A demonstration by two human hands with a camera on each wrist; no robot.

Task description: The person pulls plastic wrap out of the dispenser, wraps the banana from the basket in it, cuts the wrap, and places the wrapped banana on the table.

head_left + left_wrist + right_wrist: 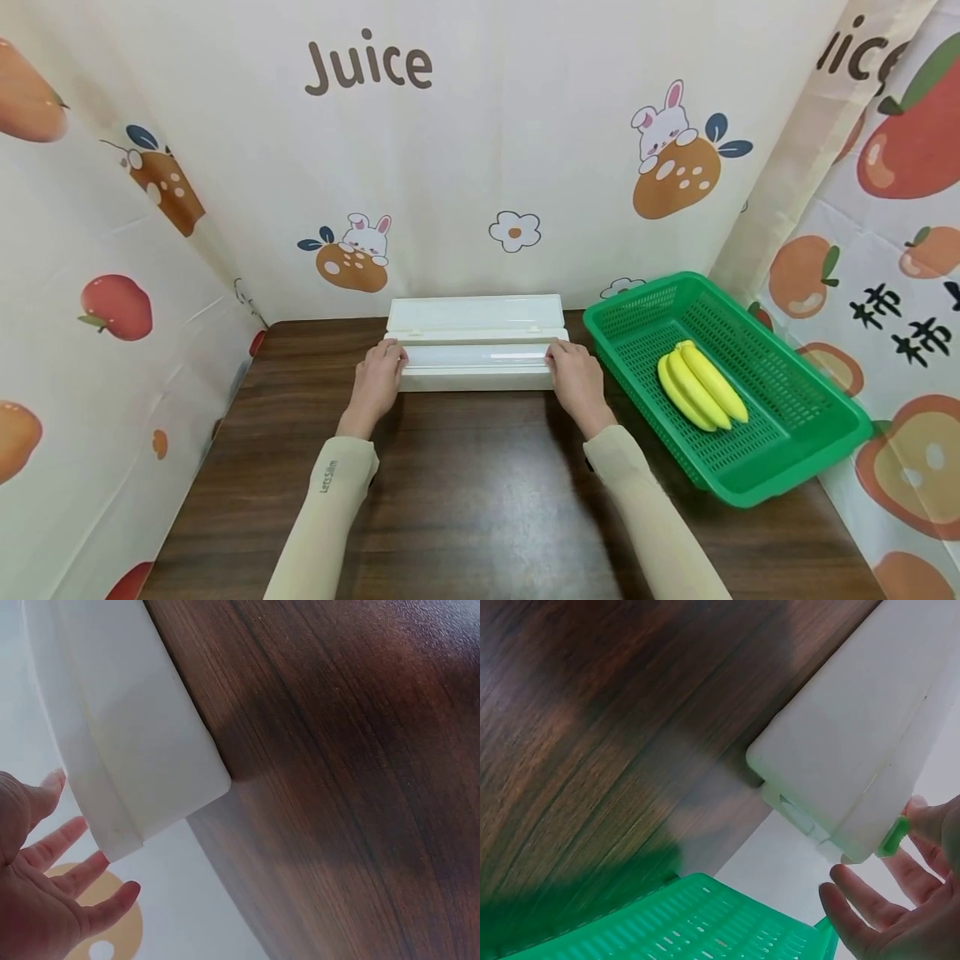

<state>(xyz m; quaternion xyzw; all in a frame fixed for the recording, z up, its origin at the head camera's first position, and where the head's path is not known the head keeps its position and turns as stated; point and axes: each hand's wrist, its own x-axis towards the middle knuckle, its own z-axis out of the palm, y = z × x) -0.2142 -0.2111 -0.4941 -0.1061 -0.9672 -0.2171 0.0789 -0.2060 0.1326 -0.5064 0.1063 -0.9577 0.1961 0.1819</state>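
Observation:
A long white plastic wrap dispenser (480, 380) stands at the back of the table, its lid (476, 313) raised and a shiny roll (472, 356) lying inside. My left hand (378, 377) holds its left end, thumb over the upper edge and other fingers spread beside the corner, as the left wrist view shows. At the opposite end, my right hand (577, 382) grips the edge, with the thumb against a small green tab (893, 837). Whether either hand also pinches film cannot be made out.
Right of the dispenser sits a green plastic basket (795, 475) holding a bunch of bananas (699, 387). Printed curtains stand behind and beside the brown wooden table (480, 500). The basket's near-left rim is close to my right forearm.

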